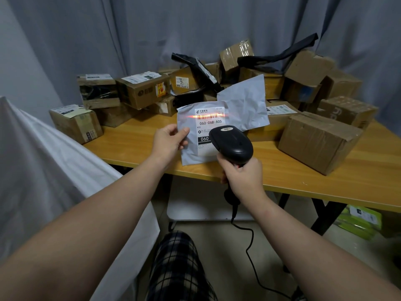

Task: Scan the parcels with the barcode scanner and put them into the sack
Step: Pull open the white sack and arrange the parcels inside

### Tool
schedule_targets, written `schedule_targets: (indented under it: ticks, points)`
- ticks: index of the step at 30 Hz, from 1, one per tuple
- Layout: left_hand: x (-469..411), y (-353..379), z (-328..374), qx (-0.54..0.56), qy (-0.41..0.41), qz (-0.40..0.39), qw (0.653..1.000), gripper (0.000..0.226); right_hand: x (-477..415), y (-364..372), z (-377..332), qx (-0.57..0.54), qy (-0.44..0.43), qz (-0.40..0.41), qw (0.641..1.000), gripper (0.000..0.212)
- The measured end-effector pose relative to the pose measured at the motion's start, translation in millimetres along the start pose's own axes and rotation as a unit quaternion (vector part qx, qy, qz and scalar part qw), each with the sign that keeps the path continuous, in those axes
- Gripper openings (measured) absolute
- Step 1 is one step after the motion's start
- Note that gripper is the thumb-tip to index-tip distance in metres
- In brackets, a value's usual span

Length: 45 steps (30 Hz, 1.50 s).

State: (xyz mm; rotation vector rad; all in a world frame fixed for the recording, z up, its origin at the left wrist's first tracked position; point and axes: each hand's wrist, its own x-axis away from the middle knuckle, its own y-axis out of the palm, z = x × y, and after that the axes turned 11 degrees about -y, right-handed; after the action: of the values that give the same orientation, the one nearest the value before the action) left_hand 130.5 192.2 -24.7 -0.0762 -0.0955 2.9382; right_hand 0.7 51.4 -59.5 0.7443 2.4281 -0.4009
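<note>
The grey mailer parcel [191, 148] is held upright above the near edge of the counter [303, 181], its label facing the camera and its long side running roughly top to bottom. A red scan line lies across the barcode [209, 116] near the label's top. The left hand [170, 141] pinches the parcel's left edge, thumb on the front and fingers behind. The right hand [243, 177] is wrapped tight round the grip of the black barcode scanner [232, 142], whose head points up and away at the label and covers the label's lower right corner. Its cable [249, 246] hangs down to the floor. A white sack [54, 170] stands at the left, against the counter's left end. Cardboard boxes [316, 142] crowd the back and right of the counter; the near front strip below the parcel is bare wood.
</note>
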Motion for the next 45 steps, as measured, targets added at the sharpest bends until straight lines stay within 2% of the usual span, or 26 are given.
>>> schedule_targets:
  ticks: [4,11,16,18,23,25,29,32,36,40,43,45]
  points:
    - [3.8,-0.3,-3.7,-0.016,-0.001,-0.003,1.000,0.004,12.2,-0.8,0.5,-0.025,-0.008,0.006,1.000,0.034]
    - [5.6,0.9,-7.9,-0.020,0.003,0.007,1.000,0.007,21.6,-3.3,4.3,-0.040,-0.005,0.026,0.999,0.040]
    - [7.4,2.9,-10.3,-0.023,0.011,0.021,0.999,0.016,24.9,-5.4,6.7,-0.050,-0.009,0.034,0.998,0.055]
    - [8.4,4.2,-11.5,-0.025,0.011,0.025,0.999,0.017,25.4,-4.9,6.4,-0.053,0.002,0.033,0.998,0.049]
    - [13.8,4.4,-10.3,-0.056,0.012,0.020,0.998,0.004,22.6,-6.1,7.8,-0.058,0.042,0.028,0.997,0.022]
    - [20.3,4.2,-5.6,-0.054,0.012,0.008,0.998,0.002,20.9,-6.0,6.7,-0.052,0.039,0.021,0.998,0.022]
    - [49.6,-1.6,6.4,-0.020,0.028,0.016,0.999,0.013,16.5,0.7,-4.0,-0.084,0.037,0.024,0.996,0.029]
    - [77.2,-25.6,5.3,-0.027,0.046,0.044,0.998,0.020,20.8,14.7,-17.1,-0.101,0.031,-0.015,0.994,0.039]
    - [114.1,-75.3,-9.3,-0.049,0.055,0.118,0.990,0.030,38.7,52.4,-30.1,-0.130,0.076,-0.100,0.983,0.038]
    - [142.3,-139.2,-40.5,-0.087,0.027,0.203,0.975,0.019,59.4,104.9,-42.4,-0.145,0.134,-0.219,0.956,0.025]
    - [155.6,-196.9,-55.8,-0.173,0.027,0.269,0.947,0.014,70.8,143.8,-47.7,-0.109,0.148,-0.315,0.931,0.022]
    - [161.5,-234.1,-63.2,-0.259,0.039,0.319,0.911,0.015,75.9,167.4,-47.9,-0.076,0.146,-0.359,0.919,0.018]
